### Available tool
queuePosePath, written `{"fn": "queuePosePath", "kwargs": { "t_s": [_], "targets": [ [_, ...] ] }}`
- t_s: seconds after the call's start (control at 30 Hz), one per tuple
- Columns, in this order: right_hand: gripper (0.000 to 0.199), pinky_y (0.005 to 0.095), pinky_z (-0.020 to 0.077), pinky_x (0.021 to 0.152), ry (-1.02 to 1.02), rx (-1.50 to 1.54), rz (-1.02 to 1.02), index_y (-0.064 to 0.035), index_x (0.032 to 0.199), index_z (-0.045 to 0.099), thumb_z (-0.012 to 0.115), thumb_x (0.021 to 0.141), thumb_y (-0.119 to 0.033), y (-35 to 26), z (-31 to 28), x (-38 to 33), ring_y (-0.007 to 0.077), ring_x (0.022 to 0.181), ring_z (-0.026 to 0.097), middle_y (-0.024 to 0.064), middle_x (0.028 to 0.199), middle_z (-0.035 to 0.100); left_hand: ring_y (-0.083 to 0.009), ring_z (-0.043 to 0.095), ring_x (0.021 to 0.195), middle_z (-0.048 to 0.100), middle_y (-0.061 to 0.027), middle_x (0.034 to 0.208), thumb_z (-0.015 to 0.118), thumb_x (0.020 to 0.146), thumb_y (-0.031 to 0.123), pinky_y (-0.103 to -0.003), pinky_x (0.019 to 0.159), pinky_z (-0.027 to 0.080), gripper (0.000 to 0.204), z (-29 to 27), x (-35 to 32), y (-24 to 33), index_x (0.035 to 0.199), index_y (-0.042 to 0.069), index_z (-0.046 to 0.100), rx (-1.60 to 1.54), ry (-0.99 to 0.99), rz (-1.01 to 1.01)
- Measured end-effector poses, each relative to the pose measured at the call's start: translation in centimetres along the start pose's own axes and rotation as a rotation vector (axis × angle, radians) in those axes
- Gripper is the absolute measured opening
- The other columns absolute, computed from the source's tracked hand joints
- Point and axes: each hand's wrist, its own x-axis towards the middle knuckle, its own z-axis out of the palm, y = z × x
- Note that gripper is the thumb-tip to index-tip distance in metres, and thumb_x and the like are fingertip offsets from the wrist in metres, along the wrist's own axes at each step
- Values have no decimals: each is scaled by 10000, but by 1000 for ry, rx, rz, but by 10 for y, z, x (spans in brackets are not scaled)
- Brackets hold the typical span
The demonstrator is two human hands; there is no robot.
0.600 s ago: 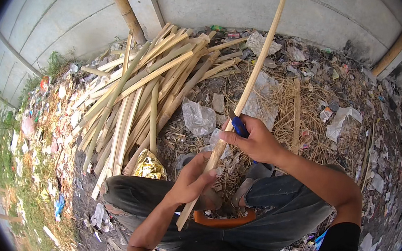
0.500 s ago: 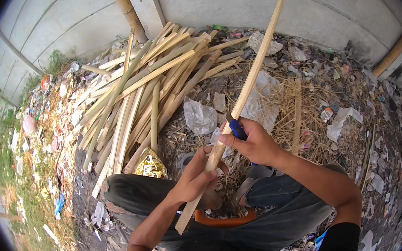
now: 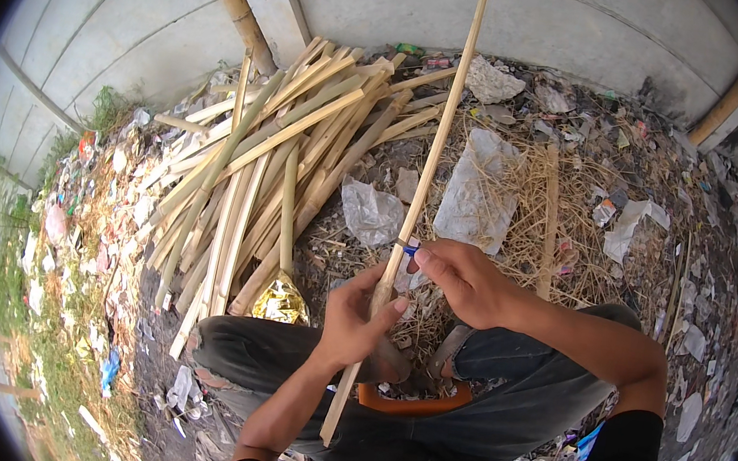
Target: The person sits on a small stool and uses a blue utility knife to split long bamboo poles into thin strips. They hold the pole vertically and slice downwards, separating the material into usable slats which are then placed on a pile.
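A long, pale split-bamboo strip (image 3: 440, 148) slants up from my lap toward the wall, its lower end over my left thigh. My left hand (image 3: 352, 321) is closed around the strip below its middle. Just above it, my right hand (image 3: 464, 281) grips a blue-handled knife (image 3: 410, 249); most of the handle is hidden in the fingers. The dark blade lies across the strip and touches it.
A heap of bamboo strips (image 3: 260, 156) lies to the left before the concrete wall (image 3: 517, 21). Gold foil (image 3: 281, 301) sits by my left knee. Plastic sheets (image 3: 479, 188), dry straw and litter cover the ground. Under me shows an orange seat edge (image 3: 414, 404).
The strip has tilted more upright, its top shifting left. My right hand has dropped slightly and turned, so less of the knife handle shows. My left hand still holds the strip.
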Motion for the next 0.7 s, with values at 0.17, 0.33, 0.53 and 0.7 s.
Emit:
{"fn": "queuePosePath", "kwargs": {
  "t_s": [0.17,0.33,0.53,0.7],
  "targets": [
    [498,500,464,814,-186,-209,-98,44,1118,597,446,1086,-429,5,7,-15,426,895,599,237,928,603,-105,611,990,661,-66,1139,786,914,88,-256,834,532,631,-4,1,1,1444,-85,492,-91,19,79],
    [451,487,475,633,-266,-200,-79,18,1051,579,474,1057,-420,6,13,-20,411,659,619,205,686,588,-128,619,1058,661,-92,1198,810,893,79,-276,903,529,657,-9,3,-2,1437,-102,489,-73,27,119],
    [457,472,456,591,-270,-141,-115,5,1005,586,470,1053,-434,5,11,-15,392,586,597,181,618,560,-152,625,1093,674,-120,1213,823,895,180,-306,975,486,665,-6,2,3,1415,-98,518,-27,34,172],
    [483,451,443,580,-306,-145,-80,3,971,598,464,1062,-452,2,8,-14,360,562,575,166,607,551,-161,629,1113,674,-122,1224,807,907,139,-310,993,486,629,-6,3,2,1410,-103,517,-23,24,181]
  ]
}}
